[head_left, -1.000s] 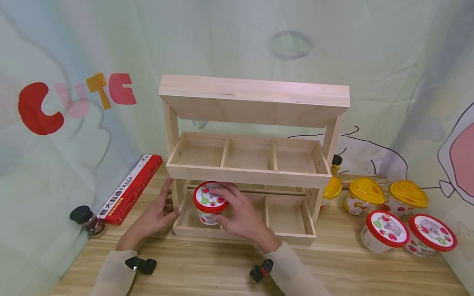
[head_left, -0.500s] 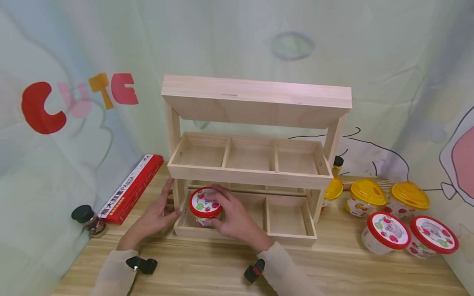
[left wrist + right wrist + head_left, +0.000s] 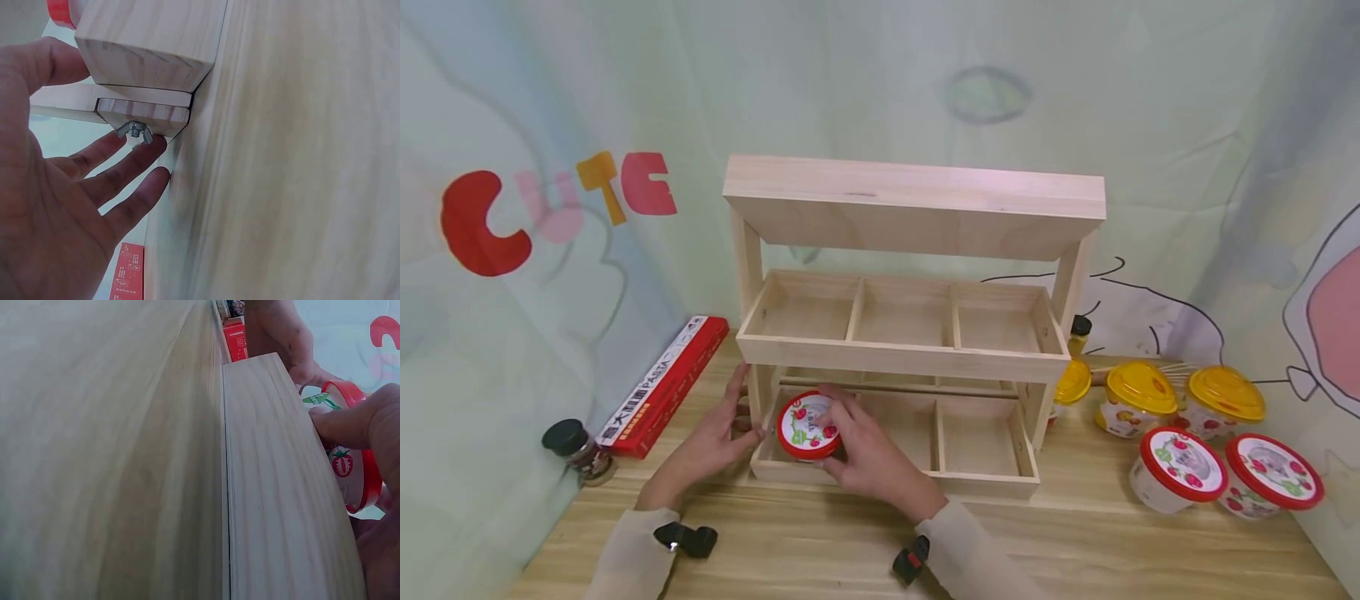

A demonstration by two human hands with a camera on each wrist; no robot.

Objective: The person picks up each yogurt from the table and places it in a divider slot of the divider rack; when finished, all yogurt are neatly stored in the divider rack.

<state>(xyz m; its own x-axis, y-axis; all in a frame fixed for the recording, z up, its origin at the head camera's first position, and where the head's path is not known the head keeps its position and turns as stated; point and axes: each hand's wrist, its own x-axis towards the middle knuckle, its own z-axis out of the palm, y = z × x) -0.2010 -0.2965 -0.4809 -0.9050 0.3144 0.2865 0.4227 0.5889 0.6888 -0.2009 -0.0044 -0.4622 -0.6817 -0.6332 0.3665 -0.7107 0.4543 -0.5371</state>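
Observation:
A red-lidded tub (image 3: 805,427) with red fruit printed on it sits in the left compartment of the lower tray (image 3: 981,435) of a two-tier wooden rack (image 3: 917,185). My right hand (image 3: 876,454) grips the tub from its right side, thumb at the front and fingers at the lid. In the right wrist view the thumb presses on the tub's printed wall (image 3: 344,464). My left hand (image 3: 718,442) touches the rack's left side with loosely spread fingers. A metal wing nut (image 3: 134,131) shows beside those fingertips in the left wrist view. The tub's base is hidden by the tray's front board.
Left of the rack lie a red pasta box (image 3: 666,383) and a black-capped spice jar (image 3: 580,450). At right stand several yellow-lidded tubs (image 3: 1142,387), two red-lidded tubs (image 3: 1183,467) and a small black-capped bottle (image 3: 1078,335). The upper tray (image 3: 906,312) has three compartments.
My right hand has moved the tub left and down into the lower tray's left compartment. The left hand has stayed at the rack's side.

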